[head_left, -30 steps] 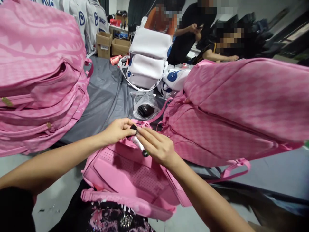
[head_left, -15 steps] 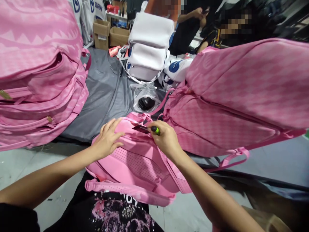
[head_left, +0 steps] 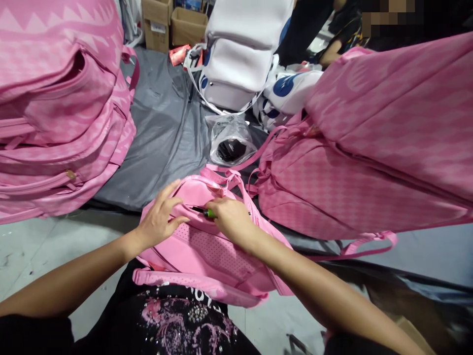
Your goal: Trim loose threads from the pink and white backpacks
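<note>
We keep our left hand open on the pink backpack, probably for steadying its fabric. This backpack lies just before us. Our right hand grips the green-and-black tool, seemingly for better control.

Both bare arms reach in from the bottom corners, black sleeves up near the elbows, and the 2 hands end up pretty close together mid-frame without touching. The left hand is kinda open, palm down, with the fingers angled up and forward and the thumb sticking out toward the other side. The right hand is curled up in a grip, knuckles up and fingertips tucked under, with its forearm slanting in from the lower right.
</note>
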The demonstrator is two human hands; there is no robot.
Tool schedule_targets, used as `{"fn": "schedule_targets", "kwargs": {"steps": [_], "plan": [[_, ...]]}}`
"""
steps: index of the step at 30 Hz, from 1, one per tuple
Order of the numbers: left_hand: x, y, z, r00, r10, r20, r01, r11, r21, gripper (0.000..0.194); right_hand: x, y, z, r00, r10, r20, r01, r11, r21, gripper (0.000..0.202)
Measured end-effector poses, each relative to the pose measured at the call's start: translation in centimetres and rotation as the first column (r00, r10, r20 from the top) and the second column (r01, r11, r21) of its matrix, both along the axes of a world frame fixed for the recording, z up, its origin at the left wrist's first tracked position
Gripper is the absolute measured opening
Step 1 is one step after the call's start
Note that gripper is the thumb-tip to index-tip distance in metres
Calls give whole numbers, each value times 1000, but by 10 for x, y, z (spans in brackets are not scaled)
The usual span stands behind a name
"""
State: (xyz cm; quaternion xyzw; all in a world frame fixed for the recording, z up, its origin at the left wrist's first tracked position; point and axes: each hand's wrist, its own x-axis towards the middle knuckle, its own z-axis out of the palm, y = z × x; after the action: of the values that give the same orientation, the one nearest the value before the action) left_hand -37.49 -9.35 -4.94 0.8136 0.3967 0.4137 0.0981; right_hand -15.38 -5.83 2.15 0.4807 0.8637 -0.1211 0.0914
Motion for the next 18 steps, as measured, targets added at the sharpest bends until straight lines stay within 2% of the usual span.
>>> {"fn": "schedule_targets", "kwargs": {"steps": [2, 4, 6, 9, 11, 12, 15, 18], "plan": [[0, 2, -4, 997, 55, 58, -53, 998, -29, 74, -3, 5, 0, 999, 36, 27, -35, 998, -50, 20], [0, 4, -8, 995, 92, 41, -88, 992, -85, 89, -4, 7, 3, 996, 83, 45, -80, 994, -78, 19], [0, 3, -11, 994, 111, 0, -108, 971, -215, 100, -4, 6, 7, 992, 114, 50, -110, 992, -63, 18], [2, 2, -9, 990, 138, -31, -135, 861, -490, 117, -6, 9, 8, 999, 44, 13, -44, 999, 15, 22], [1, 4, -6, 990, 138, -26, -125, 785, -607, 117, -16, 19, 2, 998, -2, -67, 3, 1000, 6, 30], [0, 5, -4, 991, 136, -16, -115, 765, -634, 114, -24, 24, -1, 994, -5, -108, 2, 1000, -23, 30], [-3, 6, -1, 991, 135, -15, -112, 745, -657, 107, -48, 34, -6, 987, 56, -152, -70, 994, -89, 21], [-6, 4, -1, 983, 175, -48, -162, 726, -668, 103, -47, 32, -2, 975, 204, -86, -207, 978, -31, 18]]}}
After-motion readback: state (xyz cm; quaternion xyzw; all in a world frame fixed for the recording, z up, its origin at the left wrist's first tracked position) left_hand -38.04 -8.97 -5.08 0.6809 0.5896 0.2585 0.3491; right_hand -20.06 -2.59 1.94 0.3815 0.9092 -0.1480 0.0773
